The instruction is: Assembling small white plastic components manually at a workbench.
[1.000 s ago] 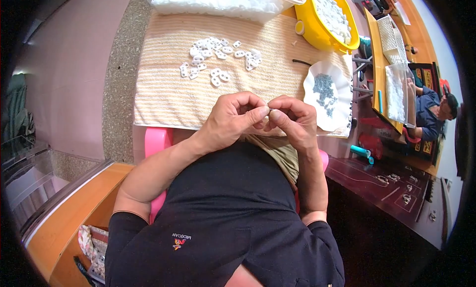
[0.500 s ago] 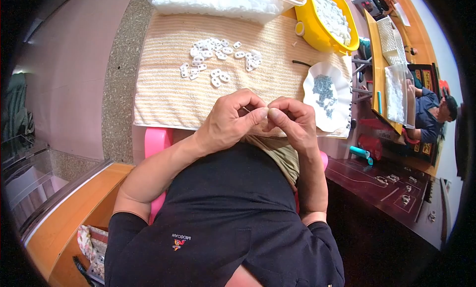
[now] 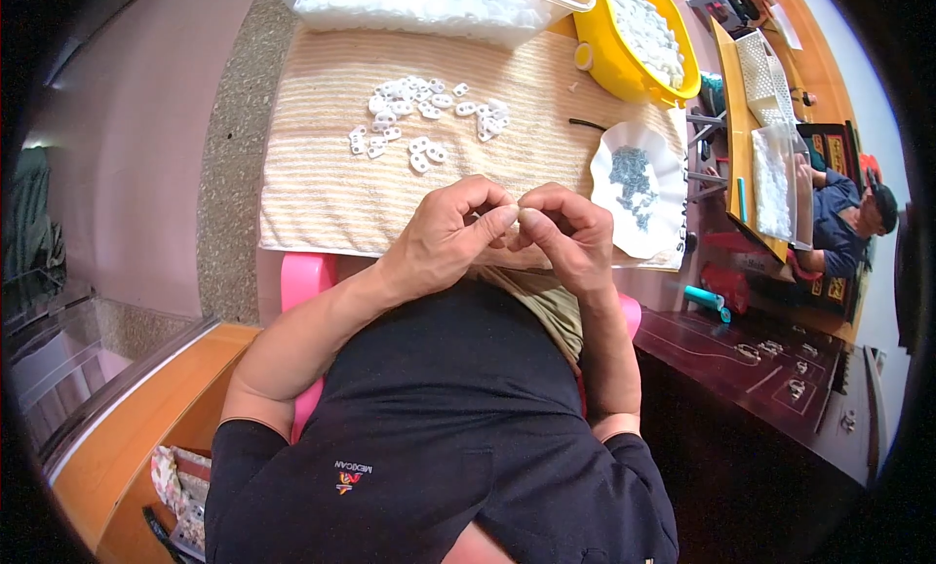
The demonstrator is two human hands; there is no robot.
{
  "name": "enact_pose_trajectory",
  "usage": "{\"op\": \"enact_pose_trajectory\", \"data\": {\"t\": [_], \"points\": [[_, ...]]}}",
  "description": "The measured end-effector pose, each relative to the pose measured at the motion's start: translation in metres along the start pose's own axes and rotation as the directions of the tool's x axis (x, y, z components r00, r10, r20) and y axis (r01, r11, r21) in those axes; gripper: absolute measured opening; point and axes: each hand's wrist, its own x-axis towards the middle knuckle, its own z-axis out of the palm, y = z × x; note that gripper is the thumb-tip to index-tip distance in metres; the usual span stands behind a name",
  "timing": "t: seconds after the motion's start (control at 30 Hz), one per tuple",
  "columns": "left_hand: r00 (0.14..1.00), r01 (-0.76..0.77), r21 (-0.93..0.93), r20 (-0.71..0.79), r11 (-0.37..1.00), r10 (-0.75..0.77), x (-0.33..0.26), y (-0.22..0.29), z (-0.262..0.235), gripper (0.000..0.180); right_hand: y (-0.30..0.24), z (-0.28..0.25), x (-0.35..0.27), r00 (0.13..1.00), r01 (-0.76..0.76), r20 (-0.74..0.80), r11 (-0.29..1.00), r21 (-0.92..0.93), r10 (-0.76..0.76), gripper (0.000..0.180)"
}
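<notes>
Tiny piece (image 3: 518, 210) is mostly hidden by fingertips (image 3: 504, 216) — only a pale speck is made out; pointing and long axis can't be told. It's pinched by left hand (image 3: 450, 234) and right hand (image 3: 573, 240) over towel's (image 3: 331, 194) 6 o'clock side — white two-holed pieces (image 3: 402, 107) scattered toward 10.

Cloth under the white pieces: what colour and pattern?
The cloth is cream with narrow tan-orange stripes; the head view shows it best.
</notes>
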Motion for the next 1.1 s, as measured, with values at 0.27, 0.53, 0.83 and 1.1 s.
{"op": "enact_pose_trajectory", "data": {"t": [0.27, 0.53, 0.83, 1.1], "points": [[0.999, -0.037, 0.034, -0.009, 0.999, 0.038, 0.001, -0.006, 0.001, 0.022, 0.001, 0.005, 0.000, 0.998, 0.040, -0.042, 0.999, -0.004, -0.041, 0.008], [0.997, -0.055, 0.075, -0.052, 0.996, 0.059, 0.000, -0.003, 0.003, 0.022, 0.003, 0.011, 0.001, 0.996, 0.051, -0.077, 0.998, 0.049, -0.047, 0.008], [0.979, -0.153, 0.275, -0.085, 0.949, 0.183, 0.001, -0.007, 0.001, 0.017, 0.005, 0.006, 0.001, 0.988, -0.130, -0.066, 0.980, 0.148, 0.141, 0.020], [0.941, -0.253, 0.468, -0.084, 0.846, 0.328, 0.001, -0.003, 0.003, 0.010, 0.006, 0.001, 0.001, 0.982, -0.186, -0.018, 0.978, 0.091, 0.188, 0.020]]}}
